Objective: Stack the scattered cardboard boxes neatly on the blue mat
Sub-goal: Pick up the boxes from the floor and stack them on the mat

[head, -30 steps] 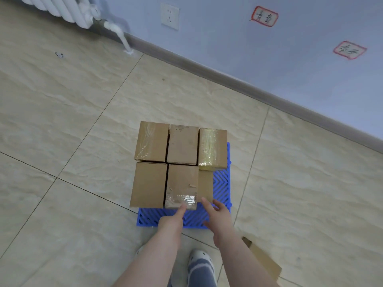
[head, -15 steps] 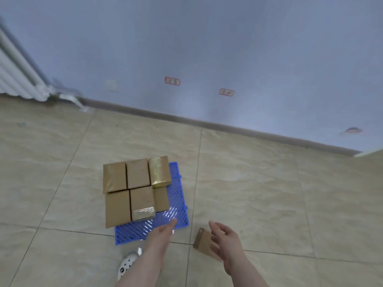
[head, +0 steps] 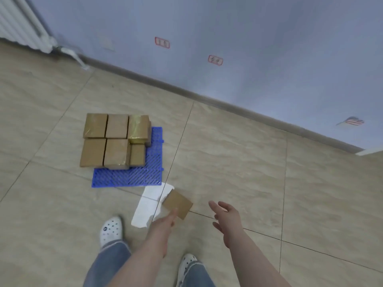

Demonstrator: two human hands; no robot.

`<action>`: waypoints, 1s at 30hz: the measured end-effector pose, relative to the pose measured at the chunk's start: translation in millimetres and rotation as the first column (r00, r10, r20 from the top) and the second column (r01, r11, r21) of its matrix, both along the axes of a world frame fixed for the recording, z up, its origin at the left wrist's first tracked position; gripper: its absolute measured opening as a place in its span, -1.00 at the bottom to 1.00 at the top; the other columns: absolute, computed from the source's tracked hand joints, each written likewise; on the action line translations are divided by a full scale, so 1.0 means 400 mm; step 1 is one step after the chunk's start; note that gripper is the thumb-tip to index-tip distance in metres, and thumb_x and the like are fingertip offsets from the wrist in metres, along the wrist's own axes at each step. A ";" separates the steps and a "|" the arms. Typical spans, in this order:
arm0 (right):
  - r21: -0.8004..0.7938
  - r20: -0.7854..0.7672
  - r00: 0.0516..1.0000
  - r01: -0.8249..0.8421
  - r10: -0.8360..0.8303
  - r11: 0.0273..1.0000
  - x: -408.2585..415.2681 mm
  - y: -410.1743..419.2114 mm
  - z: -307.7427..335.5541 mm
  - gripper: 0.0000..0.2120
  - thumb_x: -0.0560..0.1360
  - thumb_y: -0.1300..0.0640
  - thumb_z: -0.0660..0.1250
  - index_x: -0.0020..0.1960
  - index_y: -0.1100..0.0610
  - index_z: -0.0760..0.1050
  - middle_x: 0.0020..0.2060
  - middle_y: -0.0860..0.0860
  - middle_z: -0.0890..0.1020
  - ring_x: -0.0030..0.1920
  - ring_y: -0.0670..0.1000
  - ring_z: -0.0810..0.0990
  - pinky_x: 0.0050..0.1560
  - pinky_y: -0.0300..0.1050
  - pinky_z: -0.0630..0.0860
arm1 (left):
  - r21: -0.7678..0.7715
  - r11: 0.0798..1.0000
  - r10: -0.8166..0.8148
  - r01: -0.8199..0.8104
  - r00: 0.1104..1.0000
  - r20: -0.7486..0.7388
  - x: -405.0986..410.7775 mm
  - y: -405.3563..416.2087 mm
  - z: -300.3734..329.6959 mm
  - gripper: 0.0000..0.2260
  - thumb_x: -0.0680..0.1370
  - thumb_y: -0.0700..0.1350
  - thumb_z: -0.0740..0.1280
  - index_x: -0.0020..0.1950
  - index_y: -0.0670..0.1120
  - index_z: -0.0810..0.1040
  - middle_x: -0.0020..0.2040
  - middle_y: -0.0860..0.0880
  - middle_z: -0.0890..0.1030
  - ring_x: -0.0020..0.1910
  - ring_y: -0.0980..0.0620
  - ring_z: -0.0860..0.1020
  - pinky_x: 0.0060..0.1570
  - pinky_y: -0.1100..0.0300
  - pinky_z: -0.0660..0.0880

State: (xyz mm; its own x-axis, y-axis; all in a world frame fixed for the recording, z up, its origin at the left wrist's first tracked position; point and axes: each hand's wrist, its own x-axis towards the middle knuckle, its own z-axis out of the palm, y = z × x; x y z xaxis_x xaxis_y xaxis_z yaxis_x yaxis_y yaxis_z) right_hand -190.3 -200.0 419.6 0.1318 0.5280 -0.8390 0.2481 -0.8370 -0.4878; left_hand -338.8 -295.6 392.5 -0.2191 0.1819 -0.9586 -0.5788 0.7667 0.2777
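Several brown cardboard boxes (head: 115, 139) stand packed together on the blue slatted mat (head: 132, 176), some wrapped in shiny tape. One loose cardboard box (head: 177, 203) lies on the tiled floor to the right of the mat's near corner. My left hand (head: 165, 221) reaches toward it with straight fingers, the fingertips at its near edge. To the right of the box my right hand (head: 227, 215) hovers with fingers spread and holds nothing.
A white sheet (head: 150, 205) lies on the floor beside the loose box. My two feet in white clogs (head: 110, 229) stand close below. A radiator (head: 22, 23) is at the far left, and the wall with its skirting (head: 186, 90) runs behind.
Both hands have left the stack and moved right to the loose box on the floor. The view has pulled back and turned, so the stack now sits farther left.
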 end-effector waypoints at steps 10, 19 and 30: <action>-0.101 -0.004 0.992 -0.123 0.123 0.987 0.015 -0.051 -0.310 -0.43 0.45 0.07 0.48 0.37 0.16 0.36 0.08 0.08 0.51 0.11 0.08 0.51 0.22 0.11 0.52 | -0.007 0.988 0.155 -0.156 0.982 -0.107 0.058 -0.013 -0.298 -0.28 0.41 0.12 0.47 0.44 -0.21 0.35 0.40 -0.27 0.41 0.37 -0.25 0.41 0.31 -0.09 0.37; -0.163 0.051 0.981 -0.175 0.185 0.971 0.009 -0.091 -0.790 -0.42 0.44 -0.02 0.47 0.38 0.14 0.38 0.13 0.08 0.52 0.00 0.06 0.55 0.16 0.10 0.56 | 0.028 1.000 0.006 0.001 0.970 -0.242 -0.005 -0.001 -0.744 -0.40 0.45 0.05 0.45 0.43 -0.04 0.32 0.37 -0.10 0.40 0.26 -0.11 0.47 0.11 0.15 0.37; -0.206 -0.023 0.987 -0.162 0.161 0.965 -0.046 -0.064 -1.085 -0.61 0.54 -0.02 0.34 0.30 0.13 0.45 0.03 -0.04 0.57 0.08 0.06 0.52 0.14 0.08 0.51 | 0.111 0.974 -0.153 0.196 0.936 -0.317 -0.066 0.071 -1.010 -0.41 0.50 -0.02 0.42 0.48 -0.03 0.31 0.40 -0.07 0.39 0.27 -0.06 0.46 0.12 0.18 0.38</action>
